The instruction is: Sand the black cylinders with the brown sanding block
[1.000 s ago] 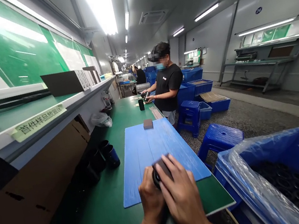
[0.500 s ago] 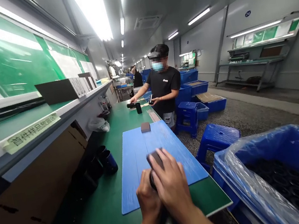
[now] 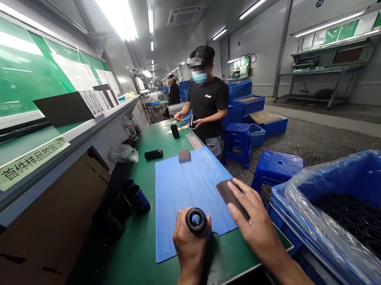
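- Grip now apart: your left hand (image 3: 192,248) and your right hand (image 3: 256,221) no longer meet on one piece
- Your left hand closes around black tube (image 3: 196,220), held upright with its open end toward you
- Your right hand pinches dark abrasive pad (image 3: 229,198) between thumb and fingers
- Both hands are near the close edge of blue plastic mat (image 3: 185,197), on green workbench (image 3: 119,282)

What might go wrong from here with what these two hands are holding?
The dark brown rectangular pad in the right hand is close to the plastic-lined blue bin and might drop in among the black rings there. The black cylindrical tube in the left hand could slip and roll on the green bench.
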